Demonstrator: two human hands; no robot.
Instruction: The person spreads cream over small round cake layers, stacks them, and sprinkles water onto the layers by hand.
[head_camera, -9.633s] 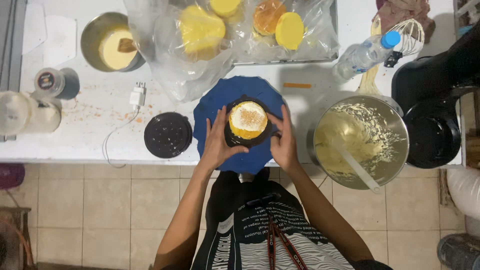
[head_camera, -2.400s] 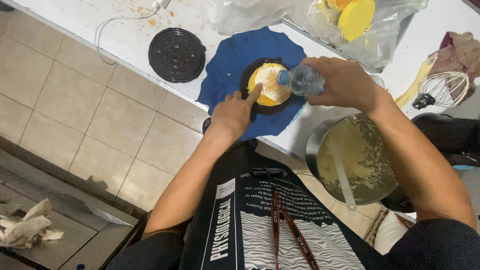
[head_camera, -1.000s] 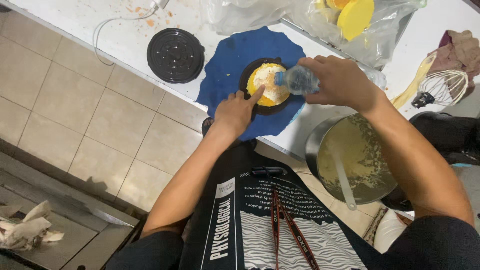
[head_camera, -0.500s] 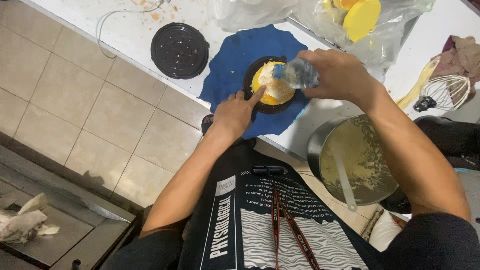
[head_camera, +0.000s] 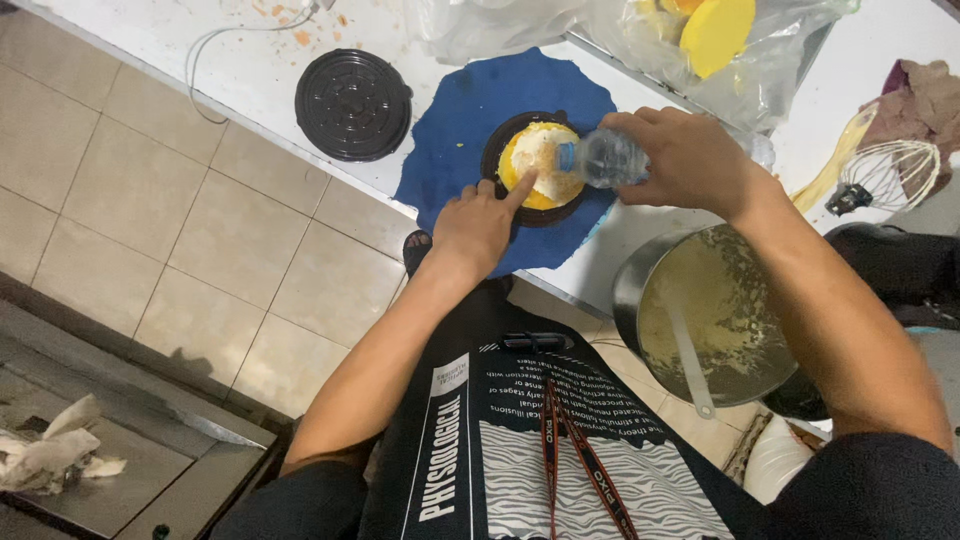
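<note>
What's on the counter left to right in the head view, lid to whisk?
Black round lid → blue mat → yellow cake on its black base, left hand fingertip on it → clear plastic bottle in the right hand → wire whisk.

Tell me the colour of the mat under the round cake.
Deep blue mat, lying under the black base of the cake; the head view shows it.
</note>
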